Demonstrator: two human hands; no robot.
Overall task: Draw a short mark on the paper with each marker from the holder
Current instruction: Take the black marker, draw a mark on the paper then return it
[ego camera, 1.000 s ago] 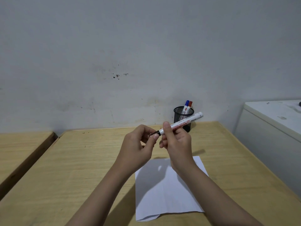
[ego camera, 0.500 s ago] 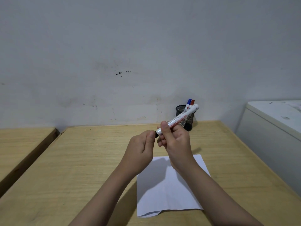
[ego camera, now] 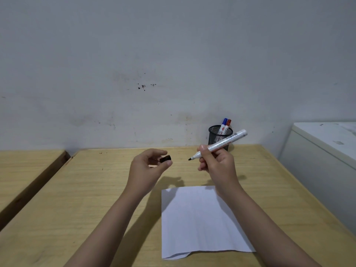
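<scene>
My right hand (ego camera: 217, 164) grips a white marker (ego camera: 224, 142) with its black tip bared and pointing left. My left hand (ego camera: 148, 166) pinches the marker's black cap (ego camera: 165, 158) between thumb and fingers, a short gap away from the tip. Both hands hover above the wooden table (ego camera: 96, 199). A blank white sheet of paper (ego camera: 198, 222) lies on the table below my right hand. A black mesh holder (ego camera: 219, 137) stands at the back by the wall, with a blue-capped marker (ego camera: 223, 125) and a red-capped marker (ego camera: 227, 125) in it.
A second wooden table (ego camera: 23, 170) stands to the left across a narrow gap. A white cabinet (ego camera: 323, 157) borders the table on the right. The grey wall rises directly behind the holder.
The cap has come off the marker. My left hand moved left with the cap, and my right hand moved right with the marker, baring the tip.
</scene>
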